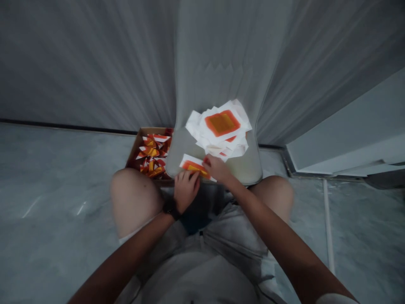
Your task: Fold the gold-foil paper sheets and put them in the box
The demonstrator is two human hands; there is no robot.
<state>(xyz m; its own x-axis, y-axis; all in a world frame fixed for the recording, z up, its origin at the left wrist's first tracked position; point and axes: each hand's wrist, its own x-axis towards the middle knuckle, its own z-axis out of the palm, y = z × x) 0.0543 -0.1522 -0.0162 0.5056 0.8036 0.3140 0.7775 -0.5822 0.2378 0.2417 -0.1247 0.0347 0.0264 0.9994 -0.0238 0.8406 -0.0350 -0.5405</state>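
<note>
A folded strip of orange-and-gold printed paper [193, 166] lies on the front part of a chair seat [249, 169], between the person's knees, with both hands at it. The left hand [186, 188], a black wristband [171, 209] behind it, rests at the strip's near edge, its fingers held fairly close together; the right hand [218, 169] curls narrowly over the right end — whether either hand's fingers truly pinch the paper, I cannot tell. Just beyond lies an untidy pile of white sheets [221, 122], the top one bearing an orange square with a gold middle. Left of the seat, a cardboard box [133, 147] on the floor [63, 190] holds many folded orange-and-gold paper pieces [152, 152].
</note>
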